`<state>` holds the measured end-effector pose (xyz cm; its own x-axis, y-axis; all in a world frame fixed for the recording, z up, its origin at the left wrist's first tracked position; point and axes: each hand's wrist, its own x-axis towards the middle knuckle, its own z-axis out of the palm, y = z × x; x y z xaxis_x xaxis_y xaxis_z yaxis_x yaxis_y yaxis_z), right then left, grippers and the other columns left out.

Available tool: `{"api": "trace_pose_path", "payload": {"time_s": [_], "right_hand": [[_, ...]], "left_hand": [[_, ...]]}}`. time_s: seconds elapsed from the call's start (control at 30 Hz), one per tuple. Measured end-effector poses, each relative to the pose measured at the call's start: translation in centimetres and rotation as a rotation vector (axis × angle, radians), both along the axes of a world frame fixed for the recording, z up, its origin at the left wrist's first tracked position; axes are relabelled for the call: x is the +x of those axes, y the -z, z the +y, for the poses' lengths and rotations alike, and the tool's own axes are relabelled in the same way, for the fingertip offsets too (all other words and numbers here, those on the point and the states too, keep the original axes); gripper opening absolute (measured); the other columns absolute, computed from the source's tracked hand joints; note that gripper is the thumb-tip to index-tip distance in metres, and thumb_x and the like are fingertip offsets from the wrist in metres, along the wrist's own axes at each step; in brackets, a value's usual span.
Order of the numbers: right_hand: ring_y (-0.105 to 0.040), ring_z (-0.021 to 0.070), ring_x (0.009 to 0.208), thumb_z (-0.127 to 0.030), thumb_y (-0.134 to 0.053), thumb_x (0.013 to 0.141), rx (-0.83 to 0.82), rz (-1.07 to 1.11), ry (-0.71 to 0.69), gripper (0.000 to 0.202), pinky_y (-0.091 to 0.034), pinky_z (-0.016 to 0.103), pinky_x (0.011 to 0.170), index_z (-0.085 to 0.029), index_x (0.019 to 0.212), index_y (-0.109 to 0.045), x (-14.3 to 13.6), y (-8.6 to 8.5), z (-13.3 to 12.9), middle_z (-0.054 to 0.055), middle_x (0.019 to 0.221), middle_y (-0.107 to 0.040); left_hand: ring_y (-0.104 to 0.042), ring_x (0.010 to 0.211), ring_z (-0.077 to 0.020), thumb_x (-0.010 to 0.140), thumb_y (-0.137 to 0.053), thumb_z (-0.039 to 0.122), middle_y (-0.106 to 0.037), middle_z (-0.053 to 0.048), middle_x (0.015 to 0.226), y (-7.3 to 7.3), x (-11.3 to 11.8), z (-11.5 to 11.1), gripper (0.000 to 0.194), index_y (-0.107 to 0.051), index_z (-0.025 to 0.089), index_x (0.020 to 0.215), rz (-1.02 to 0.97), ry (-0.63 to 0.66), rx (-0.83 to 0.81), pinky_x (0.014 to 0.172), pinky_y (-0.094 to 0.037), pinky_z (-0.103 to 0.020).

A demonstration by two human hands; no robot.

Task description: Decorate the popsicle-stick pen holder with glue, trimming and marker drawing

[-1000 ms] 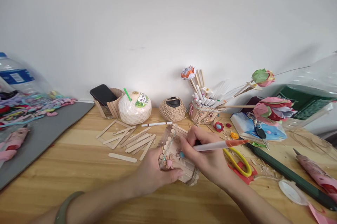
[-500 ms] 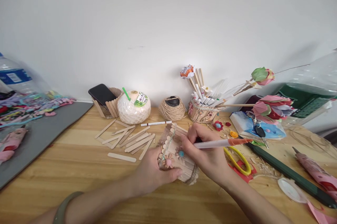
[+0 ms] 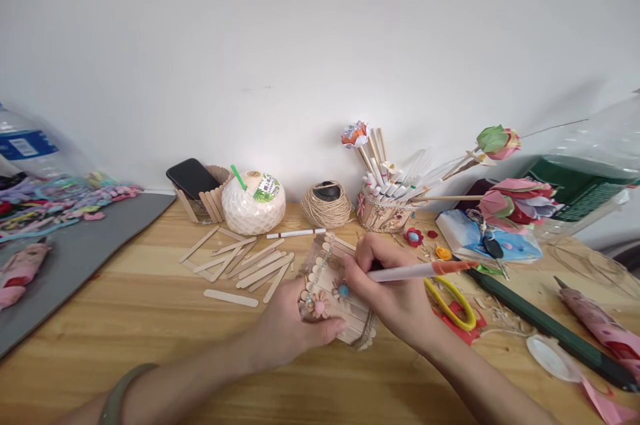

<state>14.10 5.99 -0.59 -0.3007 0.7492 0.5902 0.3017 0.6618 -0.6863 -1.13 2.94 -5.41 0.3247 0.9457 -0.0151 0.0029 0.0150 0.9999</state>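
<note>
A box-like piece made of wooden craft sticks (image 3: 333, 278) lies tilted on the table, decorated with a pink-centred flower (image 3: 320, 306), a blue-centred flower (image 3: 343, 290) and twine at its lower right end. My left hand (image 3: 295, 325) grips its left side, with the thumb along the front. In my right hand (image 3: 387, 285) is a white marker with an orange end (image 3: 415, 272), and its writing tip is hidden behind my fingers. That hand is over the right part of the stick piece.
Loose craft sticks (image 3: 260, 270) lie left of the piece. Behind stand a phone holder (image 3: 207, 202), a coconut (image 3: 254, 204), a twine ball (image 3: 326, 205) and a marker holder (image 3: 383, 213). On the right are yellow-handled scissors (image 3: 463, 308) and a dark green rod (image 3: 545, 325).
Both hands keep their holds on the stick piece and the marker. The view has shifted very slightly; nothing else has visibly moved.
</note>
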Motion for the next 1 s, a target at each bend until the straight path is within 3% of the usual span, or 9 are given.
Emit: {"api": "trace_pose_path", "payload": {"time_s": [0.33,0.73,1.0], "right_hand": [[-0.03,0.0075,0.044,-0.013,-0.05,0.077,0.006,0.008,-0.003,0.03,-0.026,0.02,0.041,-0.022,0.055,-0.031,-0.04,0.09,0.11,-0.007,0.05,-0.034],[-0.03,0.0074,0.044,-0.012,-0.05,0.076,-0.02,0.011,-0.021,0.03,-0.026,0.02,0.041,-0.022,0.055,-0.031,0.07,0.1,-0.01,-0.008,0.05,-0.034],[-0.03,0.0074,0.044,-0.011,-0.051,0.075,-0.029,0.018,-0.046,0.03,-0.025,0.02,0.041,-0.022,0.055,-0.031,0.1,0.12,0.01,-0.007,0.05,-0.035]], "left_hand": [[-0.029,0.052,-0.008,0.062,-0.068,0.027,-0.035,0.008,0.056,0.13,0.0,0.01,0.034,-0.035,0.021,0.062,0.022,-0.013,-0.011,0.048,-0.028,-0.021],[-0.039,0.056,-0.0103,0.062,-0.068,0.026,-0.046,0.005,0.061,-0.16,-0.06,0.04,0.024,-0.047,0.018,0.07,0.007,0.008,-0.037,0.053,-0.035,-0.023],[-0.039,0.055,-0.0102,0.061,-0.069,0.025,-0.045,0.006,0.06,0.01,-0.02,-0.05,0.023,-0.048,0.019,0.068,-0.005,-0.002,-0.017,0.053,-0.036,-0.022]]}}
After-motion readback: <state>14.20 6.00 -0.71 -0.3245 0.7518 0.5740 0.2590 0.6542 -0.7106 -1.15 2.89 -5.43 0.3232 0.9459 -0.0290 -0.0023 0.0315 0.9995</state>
